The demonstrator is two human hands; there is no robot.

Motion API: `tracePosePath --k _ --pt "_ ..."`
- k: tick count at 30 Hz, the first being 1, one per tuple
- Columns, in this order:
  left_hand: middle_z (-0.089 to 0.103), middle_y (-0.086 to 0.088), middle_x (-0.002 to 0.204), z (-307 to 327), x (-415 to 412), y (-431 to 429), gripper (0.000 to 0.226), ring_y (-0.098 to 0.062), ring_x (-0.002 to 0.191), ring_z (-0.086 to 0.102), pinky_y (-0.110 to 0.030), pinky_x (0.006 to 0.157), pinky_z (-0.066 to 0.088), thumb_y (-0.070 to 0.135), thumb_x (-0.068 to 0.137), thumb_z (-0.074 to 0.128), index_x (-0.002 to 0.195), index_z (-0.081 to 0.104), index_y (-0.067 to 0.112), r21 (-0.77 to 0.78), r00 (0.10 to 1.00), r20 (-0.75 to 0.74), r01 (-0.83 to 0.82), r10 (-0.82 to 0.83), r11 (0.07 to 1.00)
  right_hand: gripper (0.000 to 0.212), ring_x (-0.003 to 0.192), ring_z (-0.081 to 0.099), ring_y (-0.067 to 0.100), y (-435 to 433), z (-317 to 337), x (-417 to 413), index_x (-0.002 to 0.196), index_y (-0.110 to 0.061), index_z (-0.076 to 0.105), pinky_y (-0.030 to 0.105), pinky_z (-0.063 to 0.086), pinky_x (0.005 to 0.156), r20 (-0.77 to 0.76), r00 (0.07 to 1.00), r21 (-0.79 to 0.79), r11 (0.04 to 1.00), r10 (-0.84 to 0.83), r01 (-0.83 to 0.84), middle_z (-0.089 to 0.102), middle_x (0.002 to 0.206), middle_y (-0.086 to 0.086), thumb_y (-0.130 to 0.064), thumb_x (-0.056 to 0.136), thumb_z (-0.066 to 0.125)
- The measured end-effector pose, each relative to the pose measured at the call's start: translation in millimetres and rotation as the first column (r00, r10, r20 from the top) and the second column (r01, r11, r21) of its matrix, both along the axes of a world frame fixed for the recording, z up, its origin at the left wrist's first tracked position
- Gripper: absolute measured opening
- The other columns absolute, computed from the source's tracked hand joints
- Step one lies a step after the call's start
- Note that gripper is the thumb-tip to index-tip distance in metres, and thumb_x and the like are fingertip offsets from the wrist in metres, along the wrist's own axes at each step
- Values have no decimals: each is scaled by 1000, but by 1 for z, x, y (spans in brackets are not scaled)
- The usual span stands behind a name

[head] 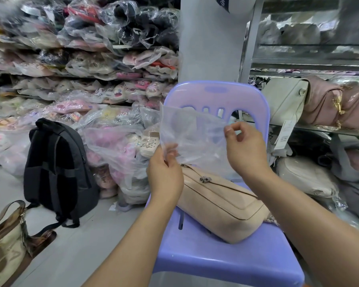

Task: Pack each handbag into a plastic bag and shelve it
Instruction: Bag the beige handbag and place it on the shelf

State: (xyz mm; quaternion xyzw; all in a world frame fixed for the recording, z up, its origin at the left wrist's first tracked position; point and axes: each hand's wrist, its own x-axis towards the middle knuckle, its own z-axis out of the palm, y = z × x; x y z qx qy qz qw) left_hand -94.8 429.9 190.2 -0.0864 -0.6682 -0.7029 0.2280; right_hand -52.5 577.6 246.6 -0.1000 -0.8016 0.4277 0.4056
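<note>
A beige handbag (220,201) with a metal clasp lies on the seat of a lilac plastic chair (216,259). Above it I hold a clear plastic bag (191,133) up in front of the chair's backrest. My left hand (164,172) pinches the bag's lower left corner. My right hand (245,148) pinches its right edge between thumb and fingers. The plastic bag hangs flat between both hands, just above the handbag.
A black backpack (58,172) stands on the floor at left, with a brown-and-cream tote (6,241) in front of it. Heaps of bagged shoes (81,69) fill the left shelves. A metal shelf (323,129) at right holds grey and pink handbags (323,106).
</note>
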Motion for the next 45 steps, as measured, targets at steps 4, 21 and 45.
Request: tracePosePath --k 4,21,45 --pt "68 10 96 -6 0 -3 28 -14 94 62 -20 80 41 0 96 45 103 65 17 -13 982 92 -165 166 986 15 70 75 23 -20 9 4 102 -22 43 38 64 59 -110 984 -291 942 143 -170 58 99 0 -31 111 35" --pt "50 -20 127 41 9 -32 39 -31 121 51 -28 93 48 -17 88 46 111 44 15 -114 448 -889 -420 97 900 28 84 58 26 -41 6 -4 108 -26 58 36 50 77 -507 810 343 931 293 -122 61 97 11 -13 87 72" --pt "41 -22 125 -62 -18 -28 34 -45 113 47 -45 87 36 -3 85 52 115 39 5 -553 947 127 -179 295 814 77 131 53 28 57 -75 -39 135 -16 58 35 40 104 806 589 194 968 -63 -162 56 146 7 -77 95 34"
